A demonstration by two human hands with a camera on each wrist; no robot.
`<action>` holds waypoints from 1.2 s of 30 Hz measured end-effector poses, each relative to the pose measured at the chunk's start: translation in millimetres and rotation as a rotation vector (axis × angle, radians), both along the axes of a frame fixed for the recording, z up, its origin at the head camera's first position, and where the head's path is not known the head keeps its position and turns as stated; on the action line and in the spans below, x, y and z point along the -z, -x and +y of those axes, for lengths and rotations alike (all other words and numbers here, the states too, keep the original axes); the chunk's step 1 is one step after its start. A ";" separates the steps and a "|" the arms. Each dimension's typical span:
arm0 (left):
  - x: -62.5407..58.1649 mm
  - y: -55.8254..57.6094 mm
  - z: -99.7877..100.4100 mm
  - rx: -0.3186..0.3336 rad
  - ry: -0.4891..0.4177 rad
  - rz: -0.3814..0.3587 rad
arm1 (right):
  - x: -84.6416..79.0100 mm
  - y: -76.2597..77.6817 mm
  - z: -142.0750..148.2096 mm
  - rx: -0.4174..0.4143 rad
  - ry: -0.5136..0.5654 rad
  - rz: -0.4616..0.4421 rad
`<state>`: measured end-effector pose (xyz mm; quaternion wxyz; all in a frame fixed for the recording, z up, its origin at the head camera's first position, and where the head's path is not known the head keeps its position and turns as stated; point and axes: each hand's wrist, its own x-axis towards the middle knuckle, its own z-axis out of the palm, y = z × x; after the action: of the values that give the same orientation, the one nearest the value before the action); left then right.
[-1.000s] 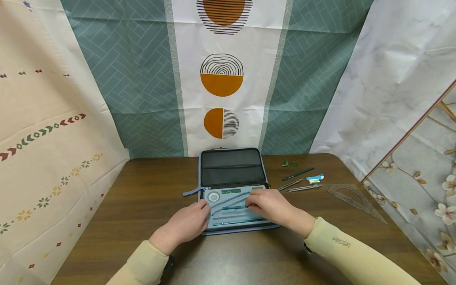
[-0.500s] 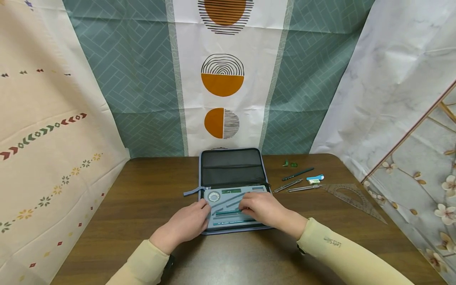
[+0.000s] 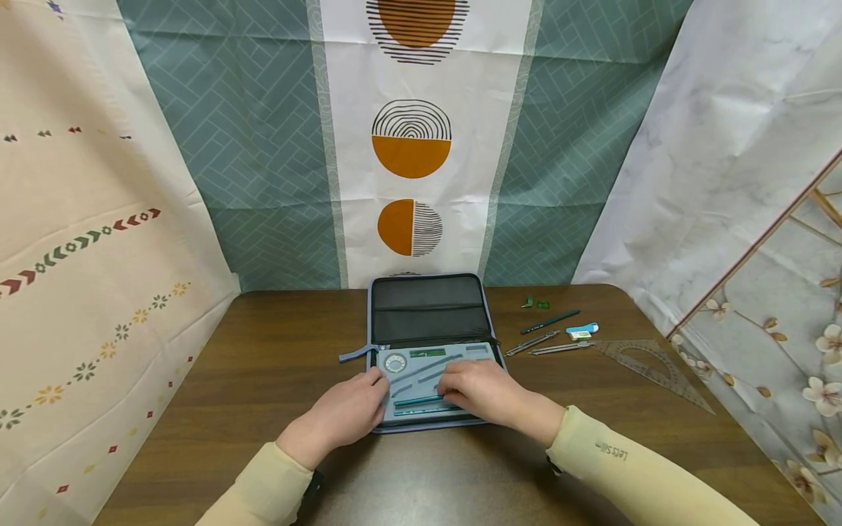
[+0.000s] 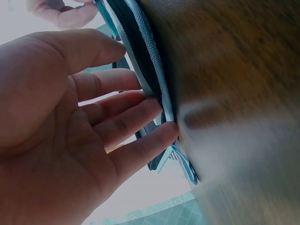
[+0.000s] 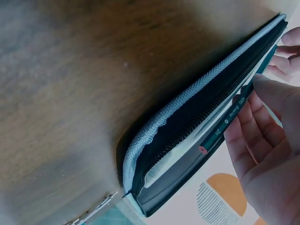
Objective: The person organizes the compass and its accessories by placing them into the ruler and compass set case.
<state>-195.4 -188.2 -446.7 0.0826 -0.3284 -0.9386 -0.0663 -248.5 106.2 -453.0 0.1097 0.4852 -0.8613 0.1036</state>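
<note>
- At the lower middle of the head view, a zip case point(image 3: 427, 296) lies unfolded on the brown table point(image 3: 296, 329), its dark lid towards the back.
- Lower half of the case: a pale blue tray point(image 3: 421, 361) with shaped slots, a white dial point(image 3: 395, 363) at its upper left and a green piece point(image 3: 427, 353) at its top.
- Right of the tray, the right hand point(image 3: 483, 393) pinches a green pencil point(image 5: 227, 119) between thumb and fingers; the pencil's red end points to the lower left in the right wrist view.
- Near the tray's lower edge, just below that one, lies another pencil point(image 3: 421, 412).
- At the case's left edge, the left hand point(image 3: 349, 411) rests; in the left wrist view its fingers are spread and fairly straight, tips touching the rim.
- Right side of the table: two small green items point(image 3: 542, 304), a dark pencil point(image 3: 550, 321), two metal compasses point(image 3: 561, 348), a blue-and-white item point(image 3: 582, 329) and a clear set square point(image 3: 674, 378).
</note>
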 end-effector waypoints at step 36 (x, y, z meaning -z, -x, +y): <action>-1.6 -1.8 0.1 0.006 -0.020 -0.008 | 7.2 -7.1 -0.2 -0.029 -0.021 0.076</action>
<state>-193.6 -188.1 -445.2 0.0818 -0.3301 -0.9372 -0.0772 -241.4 106.0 -460.2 0.1358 0.5025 -0.8503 0.0773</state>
